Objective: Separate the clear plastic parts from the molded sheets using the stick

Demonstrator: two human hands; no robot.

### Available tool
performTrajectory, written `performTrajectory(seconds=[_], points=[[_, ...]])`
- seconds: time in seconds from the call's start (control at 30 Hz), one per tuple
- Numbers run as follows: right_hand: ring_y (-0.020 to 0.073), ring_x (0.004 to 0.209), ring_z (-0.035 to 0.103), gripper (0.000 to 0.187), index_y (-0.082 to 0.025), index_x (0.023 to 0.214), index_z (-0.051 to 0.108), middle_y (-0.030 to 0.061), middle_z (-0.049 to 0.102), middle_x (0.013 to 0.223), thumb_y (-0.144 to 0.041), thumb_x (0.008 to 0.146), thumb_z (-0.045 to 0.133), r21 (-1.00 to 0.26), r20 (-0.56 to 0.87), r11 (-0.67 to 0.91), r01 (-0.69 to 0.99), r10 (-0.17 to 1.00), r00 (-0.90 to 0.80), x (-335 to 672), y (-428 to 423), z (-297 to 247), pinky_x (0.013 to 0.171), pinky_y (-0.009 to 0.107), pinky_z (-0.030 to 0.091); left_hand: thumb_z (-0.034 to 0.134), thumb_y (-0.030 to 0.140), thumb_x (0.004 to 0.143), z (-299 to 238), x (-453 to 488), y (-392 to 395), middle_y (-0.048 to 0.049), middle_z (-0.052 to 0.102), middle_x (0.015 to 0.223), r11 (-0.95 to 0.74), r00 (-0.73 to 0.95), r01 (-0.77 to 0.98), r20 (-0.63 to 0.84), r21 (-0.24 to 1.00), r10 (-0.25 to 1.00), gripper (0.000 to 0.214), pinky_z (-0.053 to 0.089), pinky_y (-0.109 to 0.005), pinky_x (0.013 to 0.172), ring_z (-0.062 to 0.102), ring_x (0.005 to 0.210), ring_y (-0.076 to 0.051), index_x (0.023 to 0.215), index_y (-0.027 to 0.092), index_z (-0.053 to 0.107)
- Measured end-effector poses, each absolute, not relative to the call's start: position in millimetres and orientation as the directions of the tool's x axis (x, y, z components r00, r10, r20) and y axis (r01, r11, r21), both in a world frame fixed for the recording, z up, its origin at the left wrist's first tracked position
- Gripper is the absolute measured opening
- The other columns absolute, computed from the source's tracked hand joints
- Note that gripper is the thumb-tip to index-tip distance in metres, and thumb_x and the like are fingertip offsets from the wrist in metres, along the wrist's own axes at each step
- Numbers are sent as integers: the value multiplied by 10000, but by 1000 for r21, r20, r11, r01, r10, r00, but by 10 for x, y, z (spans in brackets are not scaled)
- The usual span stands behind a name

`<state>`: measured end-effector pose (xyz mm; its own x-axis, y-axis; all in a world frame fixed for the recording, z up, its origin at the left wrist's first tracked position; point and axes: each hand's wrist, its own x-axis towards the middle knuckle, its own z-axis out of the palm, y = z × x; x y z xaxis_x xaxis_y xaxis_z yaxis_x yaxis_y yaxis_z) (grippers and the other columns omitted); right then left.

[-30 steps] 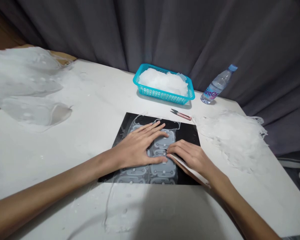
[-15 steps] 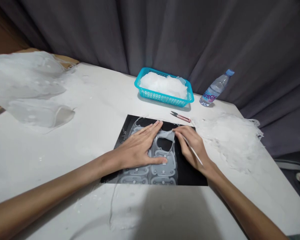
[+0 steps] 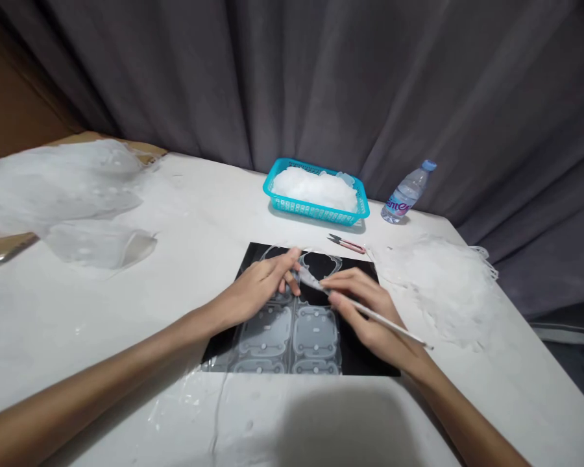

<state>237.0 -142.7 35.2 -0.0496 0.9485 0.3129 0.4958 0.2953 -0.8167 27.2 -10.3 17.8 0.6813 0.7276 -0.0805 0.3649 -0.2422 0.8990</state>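
Note:
A translucent moulded sheet (image 3: pixel 267 327) with rows of rounded, panel-like pieces lies on a black mat (image 3: pixel 367 357). In its upper right part are openings edged by thin strips, with the black showing through. My right hand (image 3: pixel 370 311) is closed round a thin white stick-like tool (image 3: pixel 394 326), whose far end points down toward my wrist. A small translucent piece (image 3: pixel 310 279) sits between the two hands. The curled fingers of my left hand (image 3: pixel 263 282) pinch its left end over the sheet, while my right fingertips touch its other end.
Behind the mat stands a turquoise basket (image 3: pixel 316 213) full of translucent pieces. Pink-handled thread snips (image 3: pixel 346 244) lie before it. A water bottle (image 3: pixel 407 194) stands to the right, above a heap of translucent scraps (image 3: pixel 440 285). More translucent sheets (image 3: pixel 73 188) are piled at left.
My left hand has lifted from lying flat on the sheet and curled round the piece. My right hand has drawn the piece away from the sheet, leaving another opening. The view has tilted up slightly.

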Motion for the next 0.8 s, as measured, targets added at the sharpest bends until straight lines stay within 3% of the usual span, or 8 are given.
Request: performTrajectory(seconds=[0.1,0.2,0.27,0.33,0.43,0.63,0.7,0.8], points=[[197,1062,672,233,-248,1224,728,88,681,1249,-314,1040,600,-877,220,284,387,954,-203,2369,-1451,365,954,360,562,598,670,934,140,287,-25,-14,663,740,-201,715,369,-139,907,685,529,391,-280,633,579,698,-182,1022,172,752],[239,1135,613,418,-244,962,785,83,723,1130,-387,1110,421,-804,296,321,501,946,-130,2503,-1332,294,1089,470,471,716,604,869,82,293,-33,-4,659,748,-212,729,348,-122,913,673,503,350,-258,598,537,658,-159,1114,165,743],[255,1186,567,541,-240,859,759,85,723,1111,-399,1130,319,-706,391,347,618,918,-68,2583,-1193,211,1155,515,387,686,600,893,57,300,-79,-5,655,758,-272,717,381,-97,884,690,462,346,-255,597,524,654,-153,1076,183,761],[251,1190,568,470,-231,983,743,93,703,1150,-396,1129,327,-657,407,347,669,911,-73,2607,-1038,131,1133,494,397,623,612,933,42,312,-133,-7,654,755,-338,694,417,-56,844,717,446,352,-259,608,531,668,-159,1016,202,777],[235,1040,600,329,-222,1099,733,77,726,1091,-377,1102,443,-669,259,301,679,951,-166,2553,-837,68,983,425,464,557,620,978,29,320,-187,-11,675,787,-410,671,448,4,795,741,453,367,-273,645,561,718,-178,987,225,778],[188,849,622,188,-188,895,761,15,748,828,-307,988,650,-726,125,246,643,966,-228,2510,-688,124,777,291,469,478,553,1055,41,301,-258,-13,677,864,-545,716,417,106,727,690,426,426,-292,694,599,761,-184,925,211,697],[188,852,629,160,-194,885,739,9,745,845,-246,983,624,-677,135,254,691,965,-223,2512,-679,124,768,285,476,439,444,1086,44,304,-327,-35,664,871,-688,757,384,217,616,617,377,460,-311,715,614,773,-195,909,195,660],[250,941,591,193,-189,864,665,69,717,905,-123,977,524,-592,186,204,780,976,-114,2443,-651,62,839,360,468,414,275,1087,32,303,-454,-76,679,936,-915,841,243,401,321,364,282,509,-351,798,650,876,-232,951,197,648]])
